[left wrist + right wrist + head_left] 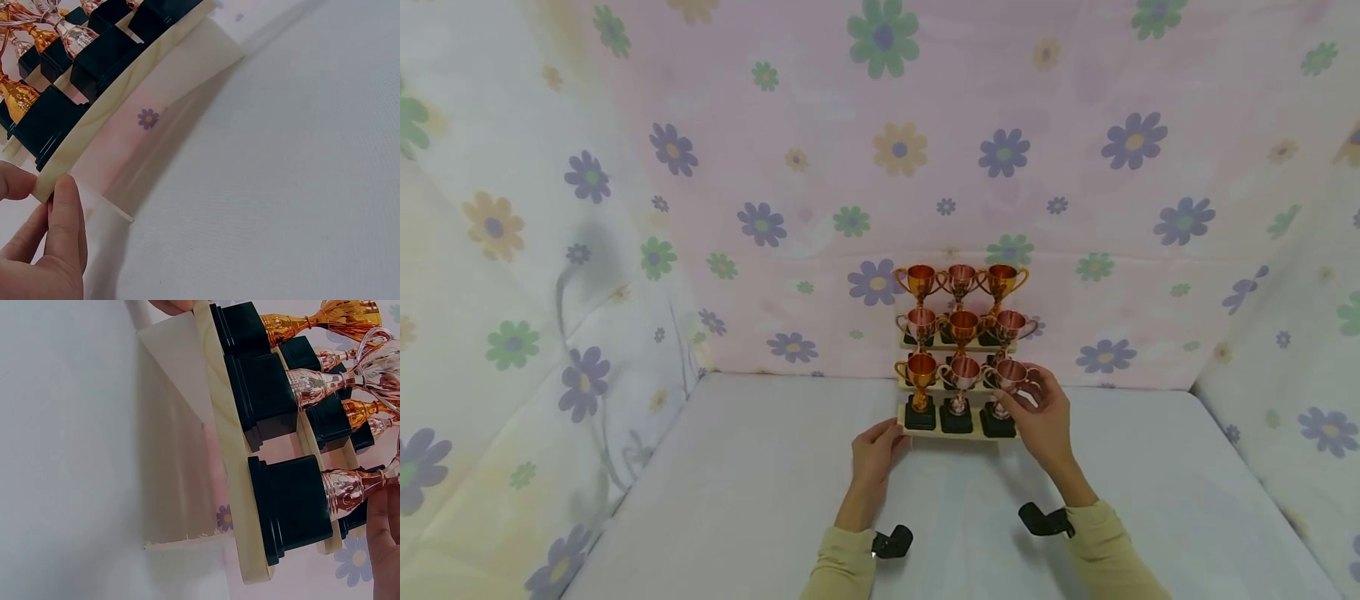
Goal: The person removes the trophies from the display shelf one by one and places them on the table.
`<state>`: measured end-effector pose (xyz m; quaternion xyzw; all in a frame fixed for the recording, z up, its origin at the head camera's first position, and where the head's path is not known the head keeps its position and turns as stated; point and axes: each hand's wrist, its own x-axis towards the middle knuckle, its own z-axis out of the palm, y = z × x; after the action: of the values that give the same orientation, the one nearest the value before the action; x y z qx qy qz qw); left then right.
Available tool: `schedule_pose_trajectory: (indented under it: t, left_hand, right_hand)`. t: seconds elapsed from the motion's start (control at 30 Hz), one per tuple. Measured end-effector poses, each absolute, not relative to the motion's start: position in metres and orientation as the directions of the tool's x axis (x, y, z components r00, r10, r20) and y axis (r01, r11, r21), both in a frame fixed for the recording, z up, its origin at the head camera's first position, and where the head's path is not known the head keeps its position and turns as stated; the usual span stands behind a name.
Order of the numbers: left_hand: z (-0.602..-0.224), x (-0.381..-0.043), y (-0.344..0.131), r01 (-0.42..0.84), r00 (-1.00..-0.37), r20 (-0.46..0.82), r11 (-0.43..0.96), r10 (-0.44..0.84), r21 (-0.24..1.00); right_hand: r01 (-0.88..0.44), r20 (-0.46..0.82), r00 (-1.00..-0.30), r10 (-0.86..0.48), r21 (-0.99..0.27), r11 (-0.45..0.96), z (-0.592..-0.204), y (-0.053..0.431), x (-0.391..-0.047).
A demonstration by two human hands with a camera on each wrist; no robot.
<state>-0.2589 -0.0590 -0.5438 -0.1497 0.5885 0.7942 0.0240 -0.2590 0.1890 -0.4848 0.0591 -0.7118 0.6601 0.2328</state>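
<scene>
A smooth, matt white counter [737, 467] spreads across the lower half of the head view. It is boxed in by fabric walls: a pink cloth printed with purple, green and orange flowers [820, 125] at the back, and paler sheets with the same flowers at left and right. Soft shadows lie on the left sheet, and a darker one falls on the counter under the stand.

Close to the back cloth, right of centre, stands a three-tiered rack with pale yellow wooden shelves [232, 450], their long axis running left to right. It carries nine small trophies in gold and shiny rose, on square black bases, three to a shelf.

The rose metallic two-handled cup at the front right [1011, 377] stands upright on the lowest shelf, its long axis vertical, its mouth facing up and its handles spread sideways. The right hand [1043, 412] has its grip closed around this cup, thumb in front and fingers behind.

The left hand [874, 454] pinches the left end of the lowest shelf, its grip parted only by the wood's thickness. Both wrists wear black mounts [892, 542] below pale yellow sleeves [1108, 546].
</scene>
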Motion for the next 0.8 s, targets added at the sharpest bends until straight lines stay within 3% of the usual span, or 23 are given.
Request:
schedule_pose_trajectory:
  t: [0.8]
  left_hand:
    - [-0.543,-0.259,-0.054,-0.18,-0.946,-0.254,-0.324,-0.201,0.929]
  right_hand:
    - [-0.463,0.507,-0.806,0.304,-0.861,0.208,-0.495,0.256,-0.228]
